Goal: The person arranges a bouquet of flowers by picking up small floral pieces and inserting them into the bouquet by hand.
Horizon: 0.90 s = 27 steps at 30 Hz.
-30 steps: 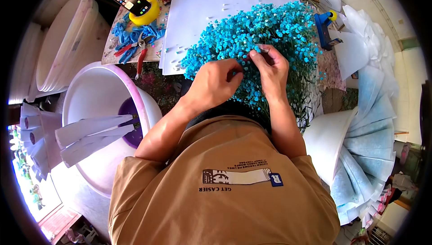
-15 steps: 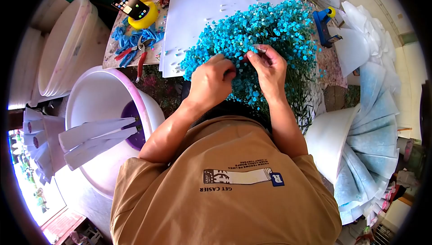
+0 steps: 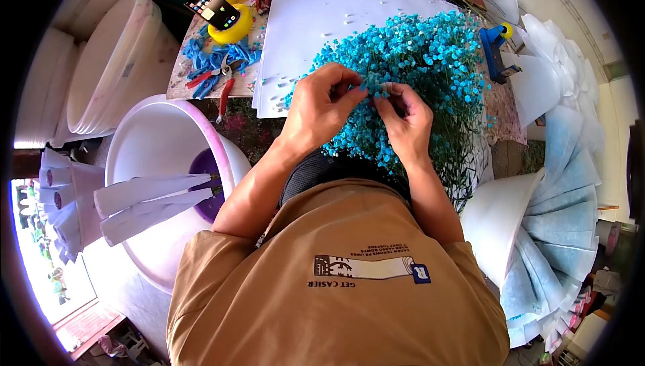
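Note:
A large bunch of blue-dyed baby's breath [image 3: 423, 50] lies at the table's front edge, its green stems [image 3: 463, 147] running down to the right. Over its left part, my left hand [image 3: 324, 100] has thumb and index finger pinched together, with a bit of blue blossom at the fingertips. My right hand [image 3: 408, 118] is closed among the blossoms close beside it, thumb and fingers pinching a blue sprig. The exact grip of the right fingertips is partly hidden by flowers. White paper sheets [image 3: 302, 23] lie under and behind the bunch, dotted with loose petals.
Red-handled pruning shears [image 3: 225, 73], blue gloves [image 3: 245, 53], yellow tape [image 3: 232, 30] and a phone [image 3: 213, 8] sit at the table's left. A blue tape dispenser [image 3: 494, 53] stands right. White buckets [image 3: 154, 137] with paper-wrapped bundles [image 3: 154, 194] flank me.
My left hand has moved up and right, its fingertips now meeting near the right hand's. The right hand has shifted slightly. The whole view has moved a little right.

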Each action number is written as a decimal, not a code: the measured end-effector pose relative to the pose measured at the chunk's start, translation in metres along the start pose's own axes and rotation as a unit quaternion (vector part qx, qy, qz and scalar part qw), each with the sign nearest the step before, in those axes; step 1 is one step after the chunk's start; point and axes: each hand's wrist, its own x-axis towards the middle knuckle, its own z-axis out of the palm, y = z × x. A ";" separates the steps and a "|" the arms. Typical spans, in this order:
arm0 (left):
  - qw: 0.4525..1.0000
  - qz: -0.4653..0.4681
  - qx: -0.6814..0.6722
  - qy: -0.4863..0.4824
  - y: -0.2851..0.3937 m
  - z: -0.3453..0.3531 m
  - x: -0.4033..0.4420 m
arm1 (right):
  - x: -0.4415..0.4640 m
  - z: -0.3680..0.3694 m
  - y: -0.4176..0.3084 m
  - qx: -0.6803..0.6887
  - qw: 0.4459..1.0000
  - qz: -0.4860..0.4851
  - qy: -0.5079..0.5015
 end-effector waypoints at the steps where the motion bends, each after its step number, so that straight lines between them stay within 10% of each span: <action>1: 1.000 0.002 -0.001 0.000 -0.001 0.000 -0.001 | -0.001 0.002 0.000 0.000 1.000 -0.008 0.012; 15: 0.833 -0.057 -0.551 -0.004 -0.030 -0.037 -0.009 | -0.018 0.012 -0.004 -0.189 0.933 -0.295 -0.077; 19: 0.901 -0.186 -0.389 -0.059 -0.016 -0.046 -0.013 | -0.020 0.012 -0.006 -0.207 0.917 -0.331 -0.080; 27: 0.987 -0.089 -0.027 -0.135 -0.003 -0.042 -0.015 | -0.021 0.016 -0.005 -0.219 0.913 -0.335 -0.084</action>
